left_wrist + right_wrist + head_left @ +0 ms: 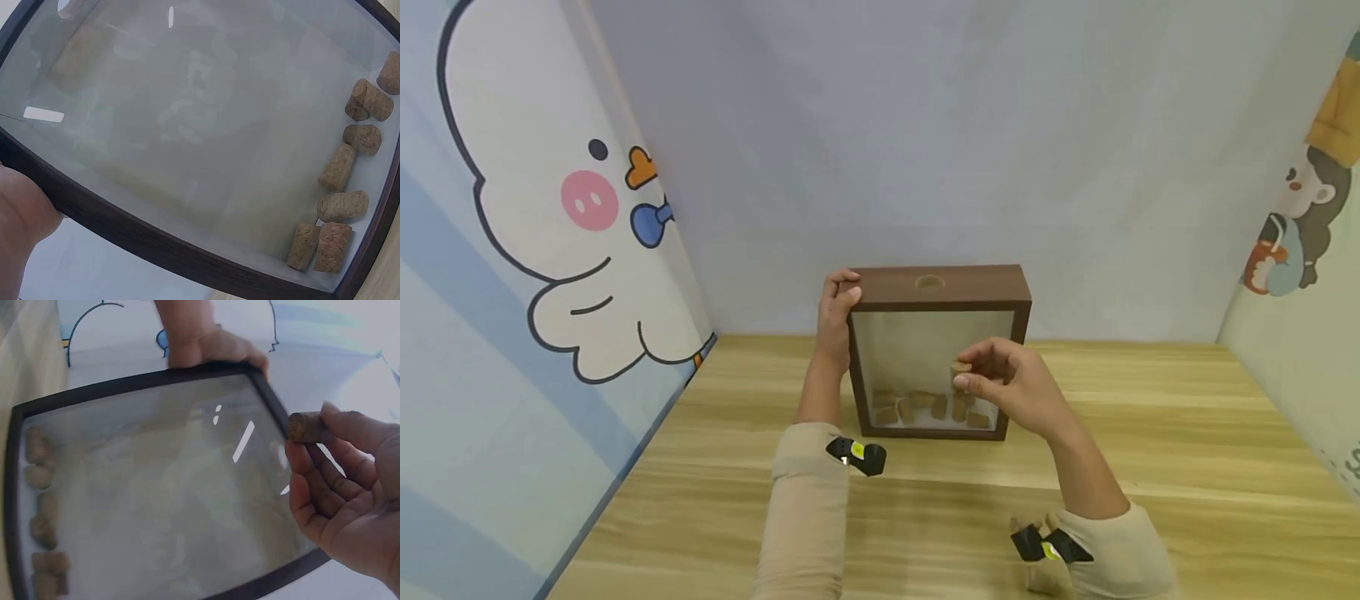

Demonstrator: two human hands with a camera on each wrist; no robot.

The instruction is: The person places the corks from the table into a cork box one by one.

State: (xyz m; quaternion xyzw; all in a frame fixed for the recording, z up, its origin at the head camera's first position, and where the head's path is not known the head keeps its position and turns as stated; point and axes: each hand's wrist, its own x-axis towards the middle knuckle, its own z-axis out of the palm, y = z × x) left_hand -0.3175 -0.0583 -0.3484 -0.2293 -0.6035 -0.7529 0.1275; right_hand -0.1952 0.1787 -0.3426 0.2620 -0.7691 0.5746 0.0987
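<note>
A dark wooden shadow box (pixel 880 287) with a clear front and a round hole in its top stands upright on the table. Several wine corks (pixel 338 167) lie along its bottom inside. My left hand (pixel 833 321) grips the box's upper left corner, thumb at the front edge and fingers over the top. Between the thumb and fingers of my right hand (pixel 1021 385) is one cork (pixel 310 427), held in front of the glass and lower than the hole in the head view. The right wrist view shows the cork's end face sticking out past the fingertips.
A few loose corks (pixel 1047 577) lie on the wooden table (pixel 722 500) beside my right forearm, partly hidden by the wrist strap (pixel 1049 543). Behind the box hangs a pale cloth backdrop (pixel 925 167), with cartoon-printed panels at both sides.
</note>
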